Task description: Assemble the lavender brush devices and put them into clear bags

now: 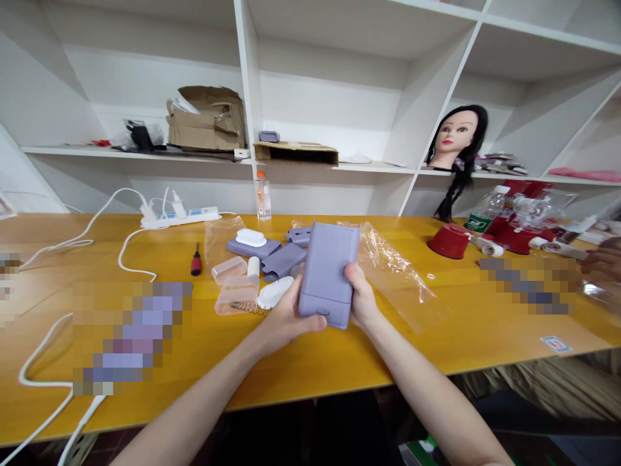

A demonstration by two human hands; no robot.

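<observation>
A purple plastic box-shaped housing [328,268] is held up over the table, tilted toward me. My left hand [288,314] grips its lower left side, with the thumb across the bottom edge. On the right edge, my right hand [361,294] holds it with the thumb on the front face. Just behind and to the left lie several loose purple plastic parts [284,261]. A white oval piece [251,237] rests on one of them. Clear pinkish containers [237,292], a metal spring [247,307] and a white bristled oval piece [275,292] sit beside my left hand.
A red-handled screwdriver [196,262] lies left of the parts. Clear plastic film [395,275] spreads on the right. A bottle [262,195] and a power strip [187,217] stand toward the back. Red bowls [449,241] and another person's hand [604,265] are at right.
</observation>
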